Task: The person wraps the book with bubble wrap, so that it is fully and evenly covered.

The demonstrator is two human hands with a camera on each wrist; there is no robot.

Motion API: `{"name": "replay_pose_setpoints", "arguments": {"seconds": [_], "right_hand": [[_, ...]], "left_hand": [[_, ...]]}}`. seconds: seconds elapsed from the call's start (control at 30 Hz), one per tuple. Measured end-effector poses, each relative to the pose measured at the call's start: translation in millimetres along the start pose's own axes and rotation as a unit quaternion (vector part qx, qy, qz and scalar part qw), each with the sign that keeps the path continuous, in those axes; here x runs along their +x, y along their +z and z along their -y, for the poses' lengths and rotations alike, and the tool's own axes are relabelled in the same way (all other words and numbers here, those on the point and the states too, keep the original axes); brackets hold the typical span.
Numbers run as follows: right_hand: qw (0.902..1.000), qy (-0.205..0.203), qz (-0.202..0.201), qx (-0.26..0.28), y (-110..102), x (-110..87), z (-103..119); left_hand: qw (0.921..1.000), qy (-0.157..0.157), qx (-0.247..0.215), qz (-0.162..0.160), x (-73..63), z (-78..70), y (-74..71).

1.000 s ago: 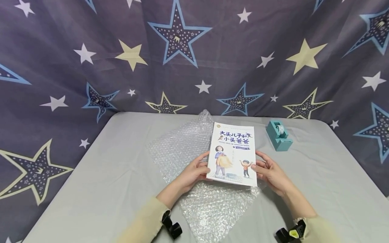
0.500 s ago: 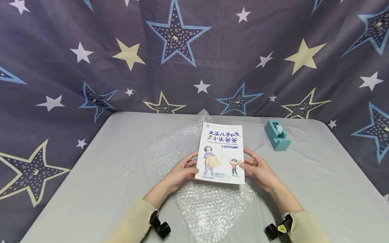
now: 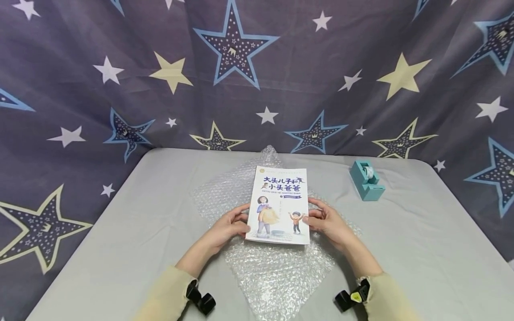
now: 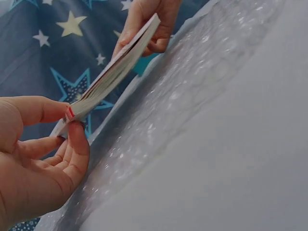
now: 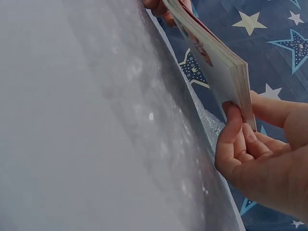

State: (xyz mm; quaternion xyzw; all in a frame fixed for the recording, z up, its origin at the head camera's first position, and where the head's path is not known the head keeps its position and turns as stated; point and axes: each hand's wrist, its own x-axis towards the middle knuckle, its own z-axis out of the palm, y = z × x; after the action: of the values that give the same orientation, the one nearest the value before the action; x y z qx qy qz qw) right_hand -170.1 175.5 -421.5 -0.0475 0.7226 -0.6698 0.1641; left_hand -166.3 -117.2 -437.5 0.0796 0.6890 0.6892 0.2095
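Note:
A white paperback book (image 3: pixel 278 206) with a drawn adult and child on its cover is held face up above the middle of the bubble wrap (image 3: pixel 279 278). My left hand (image 3: pixel 225 226) pinches its left edge, thumb on top and fingers beneath. The opposite edge is pinched the same way by my right hand (image 3: pixel 328 224). In the left wrist view, a gap separates the book (image 4: pixel 113 67) from the bubble wrap (image 4: pixel 159 115). The right wrist view shows the book's page block (image 5: pixel 240 91) between thumb and fingers.
A teal tape dispenser (image 3: pixel 367 180) with a roll of clear tape stands at the back right of the grey-covered table (image 3: pixel 140 214). Behind the table hangs a dark star-patterned curtain (image 3: pixel 257 89). One corner of the bubble wrap reaches the table's back edge.
Both hands have carried the book to the left, and slightly nearer, over the bubble wrap. Their hold on its side edges is the same. The tape dispenser has stayed in place.

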Motion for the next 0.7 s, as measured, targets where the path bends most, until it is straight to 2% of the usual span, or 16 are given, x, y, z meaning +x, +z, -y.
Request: {"name": "replay_pose_setpoints", "arguments": {"seconds": [0.13, 0.37, 0.7], "right_hand": [[0.9997, 0.008, -0.003, -0.024, 6.0, 5.6, -0.1], [0.9998, 0.008, -0.007, -0.018, 17.0, 14.9, 0.9], [0.9996, 0.014, 0.001, -0.026, 22.5, 18.3, 5.7]], "left_hand": [[0.9999, 0.000, 0.011, -0.006, -2.5, 0.3, -6.8], [0.9994, -0.004, 0.014, -0.031, -4.1, -4.9, -17.0], [0.9983, -0.009, 0.037, -0.044, -4.5, -9.5, -23.9]]}}
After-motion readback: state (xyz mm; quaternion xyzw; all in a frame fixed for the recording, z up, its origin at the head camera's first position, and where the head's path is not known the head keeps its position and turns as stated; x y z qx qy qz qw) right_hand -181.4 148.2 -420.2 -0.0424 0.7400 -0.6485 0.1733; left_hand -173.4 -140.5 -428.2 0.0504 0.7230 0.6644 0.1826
